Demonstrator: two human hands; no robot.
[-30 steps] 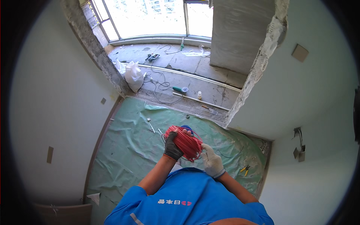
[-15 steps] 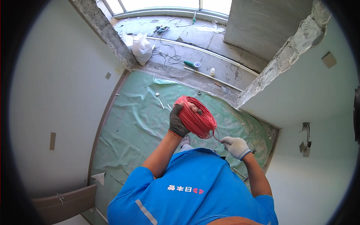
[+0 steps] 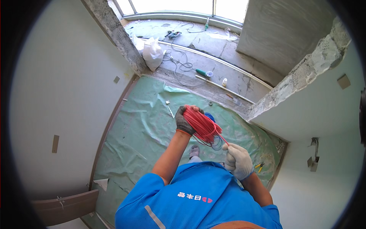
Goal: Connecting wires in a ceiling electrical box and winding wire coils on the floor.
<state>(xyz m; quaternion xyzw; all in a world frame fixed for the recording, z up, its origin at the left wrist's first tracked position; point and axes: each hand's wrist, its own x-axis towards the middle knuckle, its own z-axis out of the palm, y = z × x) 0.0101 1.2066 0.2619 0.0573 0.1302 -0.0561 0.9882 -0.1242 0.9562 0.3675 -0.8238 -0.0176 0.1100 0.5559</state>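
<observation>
A coil of red wire (image 3: pixel 202 124) is gripped at its upper left by my left hand (image 3: pixel 185 120), which wears a dark glove with fingertips bare. From the coil's lower right, a red strand runs straight to my right hand (image 3: pixel 239 161), in a white glove. Its thumb and fingers are pinched on that strand. Behind the red coil, part of a blue coil (image 3: pixel 209 116) shows; most of it is hidden. Thin dark loops (image 3: pixel 218 144) appear under the red coil's lower end.
Green sheeting (image 3: pixel 129 141) covers the floor. Pliers with yellow handles (image 3: pixel 259 166) lie to the right. Past the broken wall opening are a white sack (image 3: pixel 153 55), an angle grinder (image 3: pixel 203 72), a long pale pipe (image 3: pixel 225 89), a small bottle (image 3: pixel 224 82) and cables. A brown board (image 3: pixel 66 208) stands lower left.
The red coil has tilted in my left hand. My right hand has moved slightly nearer my body, and the strand is now straight. The blue coil and the pliers have come into sight.
</observation>
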